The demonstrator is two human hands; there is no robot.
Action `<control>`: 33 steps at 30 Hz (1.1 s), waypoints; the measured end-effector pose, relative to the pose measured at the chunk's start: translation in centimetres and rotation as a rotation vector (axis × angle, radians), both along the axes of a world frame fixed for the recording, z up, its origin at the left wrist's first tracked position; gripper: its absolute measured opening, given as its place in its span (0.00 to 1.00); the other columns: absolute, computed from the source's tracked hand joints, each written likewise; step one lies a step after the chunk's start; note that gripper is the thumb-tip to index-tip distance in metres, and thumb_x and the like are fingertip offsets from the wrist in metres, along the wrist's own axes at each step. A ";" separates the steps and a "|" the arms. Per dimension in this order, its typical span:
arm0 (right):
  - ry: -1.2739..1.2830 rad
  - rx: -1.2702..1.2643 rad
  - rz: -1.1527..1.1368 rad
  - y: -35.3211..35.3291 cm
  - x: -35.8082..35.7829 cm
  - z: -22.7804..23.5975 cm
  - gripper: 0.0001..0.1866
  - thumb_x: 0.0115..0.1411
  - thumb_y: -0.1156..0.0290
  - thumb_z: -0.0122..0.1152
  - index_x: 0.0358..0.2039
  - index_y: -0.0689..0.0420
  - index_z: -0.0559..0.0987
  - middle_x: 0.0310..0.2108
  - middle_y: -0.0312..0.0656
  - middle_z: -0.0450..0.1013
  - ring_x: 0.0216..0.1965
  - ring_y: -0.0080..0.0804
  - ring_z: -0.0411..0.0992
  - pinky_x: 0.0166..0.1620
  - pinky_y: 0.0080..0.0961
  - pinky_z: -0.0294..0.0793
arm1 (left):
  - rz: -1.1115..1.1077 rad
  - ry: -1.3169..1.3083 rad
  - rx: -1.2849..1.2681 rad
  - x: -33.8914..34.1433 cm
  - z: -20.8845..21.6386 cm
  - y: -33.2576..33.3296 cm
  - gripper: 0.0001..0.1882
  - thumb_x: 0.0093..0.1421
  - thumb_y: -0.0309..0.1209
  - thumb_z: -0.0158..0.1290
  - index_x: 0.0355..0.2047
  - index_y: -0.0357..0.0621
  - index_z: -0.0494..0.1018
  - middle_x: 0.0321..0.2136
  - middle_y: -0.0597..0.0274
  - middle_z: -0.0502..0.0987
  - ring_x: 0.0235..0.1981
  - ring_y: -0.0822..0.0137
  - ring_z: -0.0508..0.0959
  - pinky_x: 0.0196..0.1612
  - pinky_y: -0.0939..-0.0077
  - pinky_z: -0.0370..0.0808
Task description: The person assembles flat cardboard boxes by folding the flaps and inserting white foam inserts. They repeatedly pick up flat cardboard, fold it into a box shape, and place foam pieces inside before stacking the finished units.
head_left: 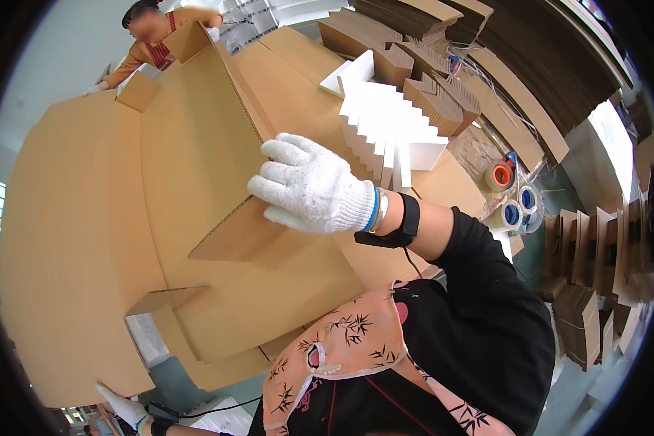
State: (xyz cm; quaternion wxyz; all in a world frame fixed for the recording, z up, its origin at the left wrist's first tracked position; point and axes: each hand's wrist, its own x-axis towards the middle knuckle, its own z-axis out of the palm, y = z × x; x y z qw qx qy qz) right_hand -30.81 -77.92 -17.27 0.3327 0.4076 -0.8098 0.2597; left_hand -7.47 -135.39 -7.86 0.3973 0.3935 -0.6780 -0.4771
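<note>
A large brown cardboard box (94,211) lies partly folded open in front of me, its long panels bending across the view. My right hand (309,182), in a white knitted glove, is closed over the upper edge of a raised cardboard flap (247,229), fingers curled across its corner. The thumb side is partly hidden. At the lower left, my left hand (126,408), also gloved, reaches to the near edge of the box's left panel. Its fingers look stretched out against the cardboard; the thumb is not visible.
Across the box, another person (168,36) has their hands at its far edge. White foam pieces (389,127) stand in a row to the right. Tape rolls (499,175) lie beyond my right arm, near stacked cardboard pieces (432,102). More folded cardboard (581,247) stands far right.
</note>
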 end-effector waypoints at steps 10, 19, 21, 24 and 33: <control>-0.241 0.143 -0.197 15.7 -2.7 -1.8 0.21 0.50 0.69 0.65 0.46 0.57 0.76 0.42 0.47 0.75 0.43 0.46 0.75 0.46 0.37 0.76 | -0.290 0.023 0.718 5.2 -18.2 -7.5 0.29 0.62 0.56 0.49 0.51 0.45 0.70 0.28 0.73 0.63 0.26 0.81 0.64 0.27 0.90 0.61; -0.620 0.089 -0.687 27.8 3.9 -8.2 0.18 0.56 0.68 0.63 0.48 0.56 0.78 0.45 0.47 0.77 0.46 0.48 0.74 0.51 0.34 0.73 | 0.141 0.126 0.345 1.0 -13.8 6.9 0.37 0.70 0.55 0.31 0.58 0.30 0.65 0.49 0.46 0.74 0.54 0.55 0.72 0.60 0.61 0.64; -0.645 0.067 -0.698 30.0 5.0 -8.2 0.18 0.57 0.68 0.62 0.49 0.55 0.78 0.45 0.48 0.76 0.45 0.49 0.75 0.48 0.35 0.75 | -0.691 -0.566 -0.162 -1.4 -13.0 11.8 0.34 0.70 0.53 0.34 0.54 0.31 0.68 0.44 0.49 0.76 0.47 0.53 0.75 0.54 0.60 0.69; -0.623 0.182 -0.841 31.4 7.3 -4.4 0.16 0.60 0.65 0.60 0.48 0.55 0.79 0.44 0.48 0.77 0.45 0.47 0.75 0.47 0.33 0.76 | -1.521 -0.877 -0.855 -4.6 -12.9 19.0 0.28 0.69 0.47 0.41 0.47 0.31 0.73 0.36 0.53 0.79 0.35 0.53 0.78 0.45 0.61 0.76; -0.421 0.851 -1.154 30.7 12.0 13.3 0.12 0.55 0.59 0.55 0.26 0.54 0.79 0.26 0.49 0.76 0.32 0.51 0.75 0.39 0.45 0.75 | -1.365 -0.462 -0.247 -8.4 -18.0 22.5 0.13 0.64 0.29 0.48 0.42 0.31 0.76 0.30 0.55 0.78 0.28 0.69 0.78 0.32 0.76 0.76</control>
